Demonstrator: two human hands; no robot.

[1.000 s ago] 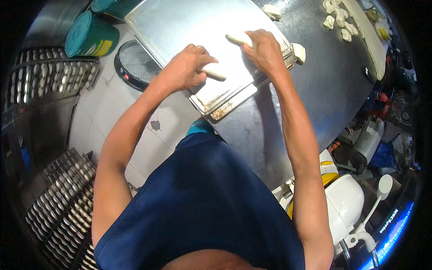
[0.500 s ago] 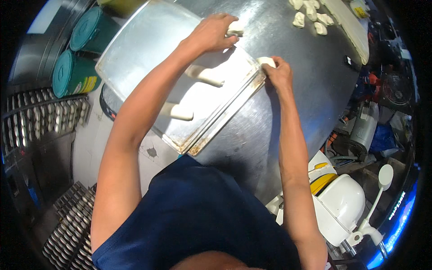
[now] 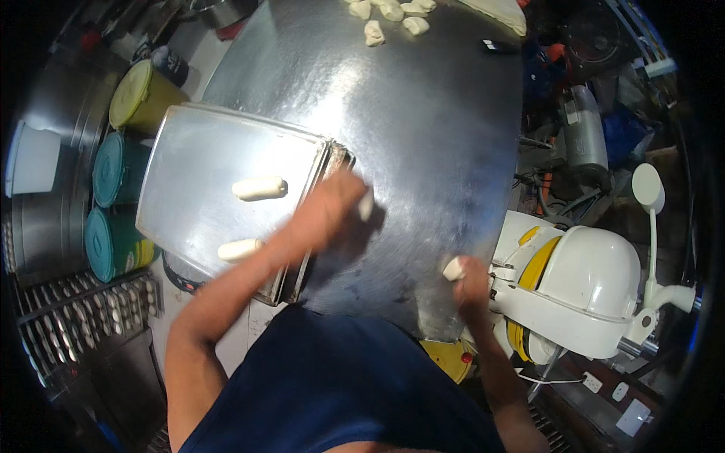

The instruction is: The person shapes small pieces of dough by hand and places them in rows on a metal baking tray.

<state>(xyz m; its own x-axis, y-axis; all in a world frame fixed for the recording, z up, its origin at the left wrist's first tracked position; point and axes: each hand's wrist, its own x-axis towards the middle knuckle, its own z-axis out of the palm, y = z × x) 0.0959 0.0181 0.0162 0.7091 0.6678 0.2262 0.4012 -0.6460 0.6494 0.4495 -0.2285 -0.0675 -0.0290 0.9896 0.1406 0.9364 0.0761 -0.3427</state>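
My left hand (image 3: 340, 202), smeared by motion, is over the steel tabletop just right of the tray's edge. Its fingers are closed on a pale dough piece (image 3: 366, 204), only partly showing. At the table's right edge, beside the white machine, my right hand (image 3: 473, 285) grips another dough piece (image 3: 454, 269). Two dough rolls (image 3: 259, 188) lie apart on the metal baking tray (image 3: 189, 151); my left forearm passes close to the nearer one. A second tray edge shows beneath the top tray.
Several dough lumps (image 3: 374, 32) and a dough sheet (image 3: 498, 11) lie at the table's far end. A white machine with yellow parts (image 3: 589, 272) stands at right. Lidded green buckets (image 3: 113, 170), a yellow bucket (image 3: 140, 97) and racks of filled trays (image 3: 83, 317) are at left.
The view has turned. My left hand has come from over the tray to the tabletop beside it. My right hand has moved from the tray's corner to the white machine, still holding dough.
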